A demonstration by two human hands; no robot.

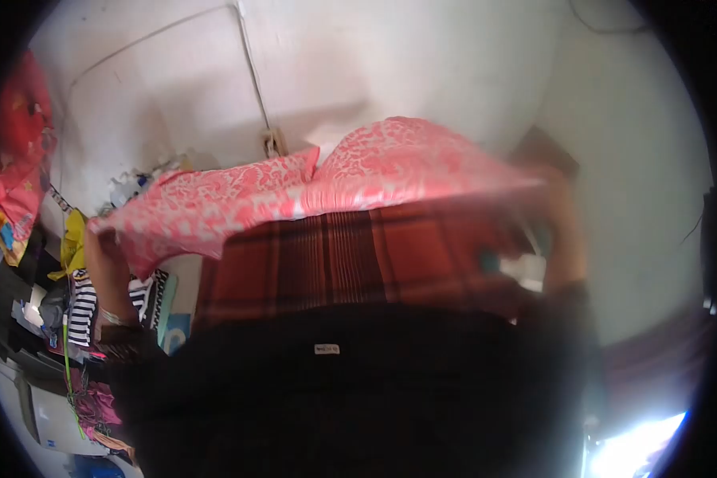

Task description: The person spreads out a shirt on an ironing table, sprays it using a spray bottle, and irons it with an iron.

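Head view: holding the pink patterned cloth [255, 199] out wide, not yet lying flat

Stretching between left hand [99, 229] and right hand [551, 182], across the far part of the dark red plaid bedding [327, 267]

Grasping the cloth's left end with left fingers, apparently near a corner; gripping the right end with right fingers, judging by the raised span, exact finger pose lost in blur

Done, by present lie: opening the cloth from side to side, clear of any bunching in the hands

Left undone: resting flat; billowing instead in two humps below the pale wall [422, 64], leaving nearer plaid bare in front of the black garment [327, 406]. Unable to tell whether one piece or overlapping matching pillows behind

Also noting: a blurred white-and-green object [524, 271] showing near the right forearm, too smeared to identify; black-and-white striped cloth [82, 312] lying beyond the bedding's left side, near the left forearm
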